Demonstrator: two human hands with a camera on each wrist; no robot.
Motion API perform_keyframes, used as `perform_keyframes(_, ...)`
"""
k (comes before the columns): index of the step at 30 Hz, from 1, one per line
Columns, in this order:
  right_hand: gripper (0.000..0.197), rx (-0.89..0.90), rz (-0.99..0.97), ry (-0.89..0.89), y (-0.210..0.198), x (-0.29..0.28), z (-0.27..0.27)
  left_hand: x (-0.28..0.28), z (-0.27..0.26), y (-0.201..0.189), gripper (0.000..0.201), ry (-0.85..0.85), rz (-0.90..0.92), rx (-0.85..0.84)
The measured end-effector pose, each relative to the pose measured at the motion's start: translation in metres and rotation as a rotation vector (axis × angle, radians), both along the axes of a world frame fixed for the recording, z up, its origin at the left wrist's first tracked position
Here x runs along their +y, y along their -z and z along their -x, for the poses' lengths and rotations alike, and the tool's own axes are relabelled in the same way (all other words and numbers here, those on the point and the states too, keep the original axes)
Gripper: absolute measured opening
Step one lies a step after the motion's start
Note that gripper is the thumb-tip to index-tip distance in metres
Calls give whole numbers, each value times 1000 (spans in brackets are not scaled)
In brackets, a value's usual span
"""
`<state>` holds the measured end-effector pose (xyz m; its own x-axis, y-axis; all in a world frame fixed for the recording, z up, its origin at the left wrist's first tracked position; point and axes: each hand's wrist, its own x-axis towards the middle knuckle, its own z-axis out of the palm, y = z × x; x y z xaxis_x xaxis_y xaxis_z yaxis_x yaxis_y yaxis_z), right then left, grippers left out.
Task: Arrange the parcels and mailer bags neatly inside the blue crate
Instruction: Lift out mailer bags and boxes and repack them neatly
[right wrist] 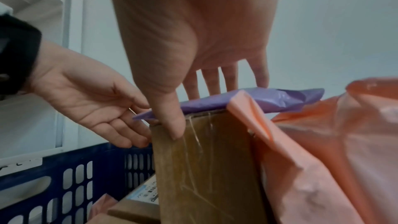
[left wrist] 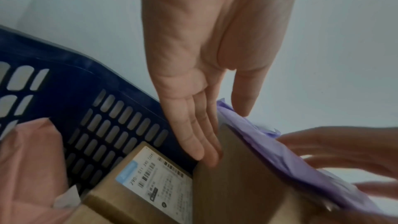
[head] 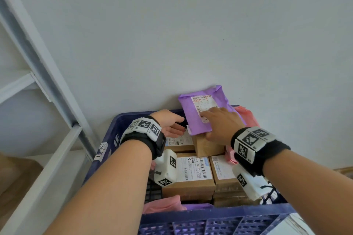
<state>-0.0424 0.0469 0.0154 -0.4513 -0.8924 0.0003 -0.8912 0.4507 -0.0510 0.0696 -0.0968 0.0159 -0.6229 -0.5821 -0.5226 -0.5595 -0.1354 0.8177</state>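
The blue crate holds several cardboard boxes with white labels and pink mailer bags. At its far side a brown box stands upright with a purple mailer bag lying across its top. My right hand rests flat on the purple mailer, fingers straight, thumb down the brown box's near face. My left hand is open, its straight fingers touching the left side of that box, the thumb by the purple mailer's edge.
A plain grey wall rises right behind the crate. A white metal shelf frame slants along the left. A pink mailer bulges to the right of the upright box, and another pink one lies at the crate's near wall.
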Motion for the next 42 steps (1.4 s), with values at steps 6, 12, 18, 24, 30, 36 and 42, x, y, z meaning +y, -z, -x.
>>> perform_keyframes(6,31,36,57,-11,-18,1,-6,12,16,1,10,90,96,34)
perform_keyframes(12,38,-52,-27,-42,-35,-2,-21,8,10,-3,14,127,146,-57)
perform_keyframes(18,16,-189,112,-61,-34,-50,-51,-35,-42,-10,16,-63,203,-159)
perform_keyframes(24,23,-250,-7,-184,-5,-108,-97,-78,-98,-8,7,-258,507,-261)
perform_keyframes(30,19,-271,-208,-141,44,-164,-118,-107,-115,14,25,-288,452,-231)
perform_keyframes(36,23,-321,-461,-72,95,-206,-131,-129,-117,36,23,-364,186,-121)
perform_keyframes(42,81,-330,-565,98,153,-215,-138,-139,-130,40,29,-406,64,17)
